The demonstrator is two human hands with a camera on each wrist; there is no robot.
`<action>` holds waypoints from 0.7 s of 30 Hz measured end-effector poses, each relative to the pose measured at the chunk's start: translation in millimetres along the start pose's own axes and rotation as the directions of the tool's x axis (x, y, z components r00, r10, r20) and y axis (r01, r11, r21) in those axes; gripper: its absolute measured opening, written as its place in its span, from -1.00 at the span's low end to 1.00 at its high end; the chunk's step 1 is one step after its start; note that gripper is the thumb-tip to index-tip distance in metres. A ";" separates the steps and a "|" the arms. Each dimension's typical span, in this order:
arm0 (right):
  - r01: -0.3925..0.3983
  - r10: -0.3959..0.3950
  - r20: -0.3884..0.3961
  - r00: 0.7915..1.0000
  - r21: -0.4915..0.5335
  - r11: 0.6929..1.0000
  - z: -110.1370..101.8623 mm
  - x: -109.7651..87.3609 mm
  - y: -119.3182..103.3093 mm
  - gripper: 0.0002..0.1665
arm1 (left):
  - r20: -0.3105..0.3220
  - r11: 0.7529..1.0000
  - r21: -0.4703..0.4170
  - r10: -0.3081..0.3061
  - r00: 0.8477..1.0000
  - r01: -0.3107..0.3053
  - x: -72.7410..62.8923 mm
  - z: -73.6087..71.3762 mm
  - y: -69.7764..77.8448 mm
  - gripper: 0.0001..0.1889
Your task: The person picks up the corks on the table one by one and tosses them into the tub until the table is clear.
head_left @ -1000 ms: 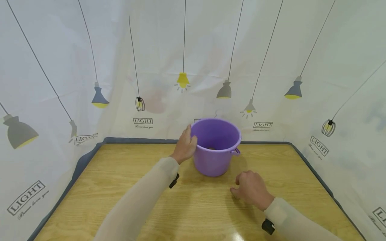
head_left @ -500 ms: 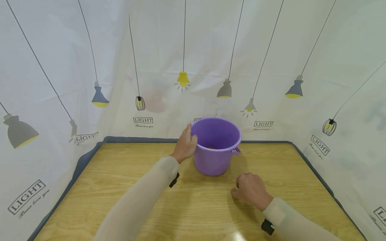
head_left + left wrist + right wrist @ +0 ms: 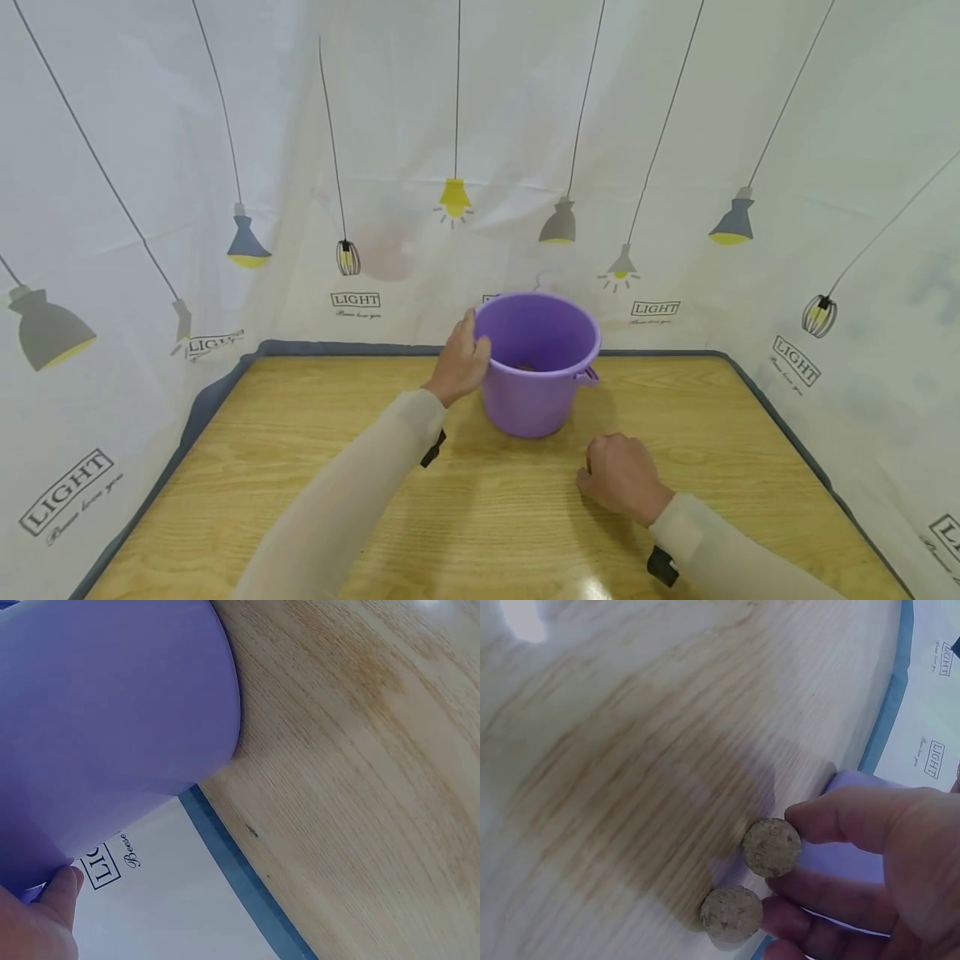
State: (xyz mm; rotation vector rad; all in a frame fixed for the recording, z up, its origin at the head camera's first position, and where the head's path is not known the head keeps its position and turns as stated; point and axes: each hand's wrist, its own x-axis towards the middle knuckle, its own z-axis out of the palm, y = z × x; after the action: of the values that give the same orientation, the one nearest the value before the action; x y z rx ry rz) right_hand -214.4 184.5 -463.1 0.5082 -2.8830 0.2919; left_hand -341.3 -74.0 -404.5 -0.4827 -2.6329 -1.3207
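Note:
A purple bucket (image 3: 532,400) stands upright at the back middle of the table. My left hand (image 3: 459,362) grips its rim on the left side, thumb toward me. A small brownish thing (image 3: 527,367) shows at the bucket's bottom, too little to identify. Low over the tabletop, right and in front of the bucket, is my right hand (image 3: 622,477) with curled fingers. In the right wrist view its thumb and a finger pinch a cork stopper (image 3: 772,847). A second cork stopper (image 3: 732,914) sits by the fingertips; whether it is held too, I cannot tell.
The wood-grain table (image 3: 450,517) has a dark blue border (image 3: 360,350) at its back and sides. White sheeting (image 3: 405,108) printed with hanging lamps rises behind it and on both sides. The bucket's handle lug (image 3: 587,377) sticks out on its right.
My right hand has shifted slightly toward me, and its fingers look a little more curled. The left hand and the bucket have stayed in place.

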 end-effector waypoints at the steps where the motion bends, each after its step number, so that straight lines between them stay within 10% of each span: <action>1: 0.000 0.000 0.000 1.000 -0.004 1.000 0.1 0.2 -0.1 -0.50 | 0.002 1.000 0.001 -0.001 1.000 0.001 -0.4 -0.4 0.5 -0.27; 21: -0.003 0.006 -0.046 0.999 0.084 0.996 -14.3 5.1 -5.8 -0.42 | -0.017 1.000 0.005 -0.003 1.000 0.003 0.7 1.2 0.0 -0.27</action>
State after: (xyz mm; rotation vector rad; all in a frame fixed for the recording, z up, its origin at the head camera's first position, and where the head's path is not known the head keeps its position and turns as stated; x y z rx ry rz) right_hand -214.7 180.8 -447.2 0.5024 -2.8367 0.4218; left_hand -341.9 -72.8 -405.1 -0.4643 -2.6235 -1.3130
